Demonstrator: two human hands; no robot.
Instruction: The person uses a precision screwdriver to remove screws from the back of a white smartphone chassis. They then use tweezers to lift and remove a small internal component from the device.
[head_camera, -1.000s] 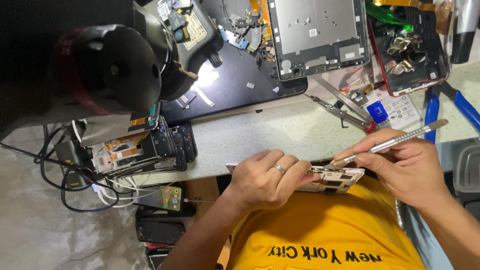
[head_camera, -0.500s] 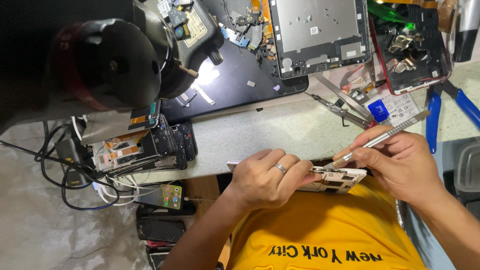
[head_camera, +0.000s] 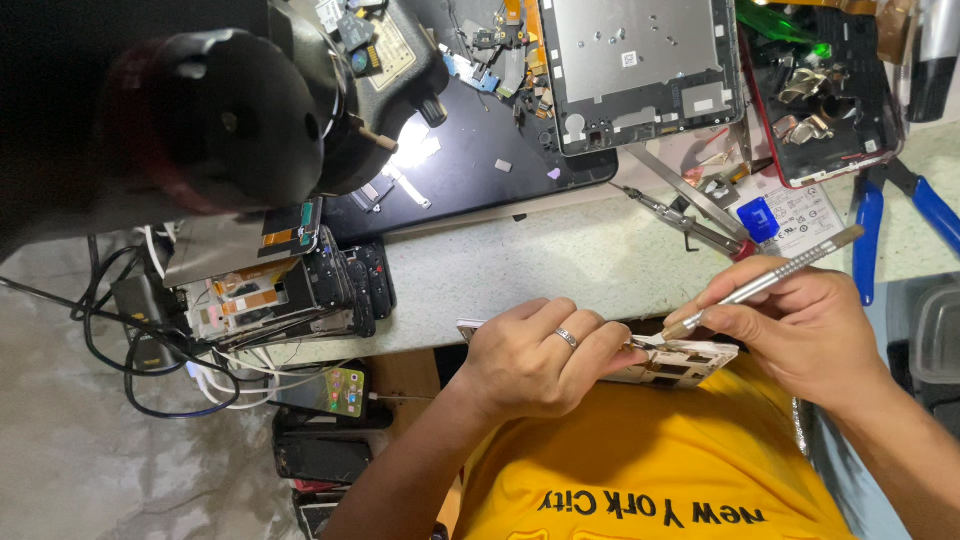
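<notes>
Pale speckled workbench (head_camera: 520, 265) is carrying a black mat (head_camera: 470, 180) and a grey tablet back plate (head_camera: 645, 70) at its far side. At the near edge, left hand (head_camera: 535, 362) is clamping an opened white phone frame (head_camera: 672, 362) against the bench lip, fingers curled tight over it. Right hand (head_camera: 800, 330) is pinching a slim metal tool (head_camera: 765, 283), tip touching the frame.

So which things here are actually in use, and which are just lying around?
In use: left hand gripping the opened phone; right hand holding the metal tool.

Lying about: blue pliers, tweezers, tablet frame, phone stack, cables.
</notes>
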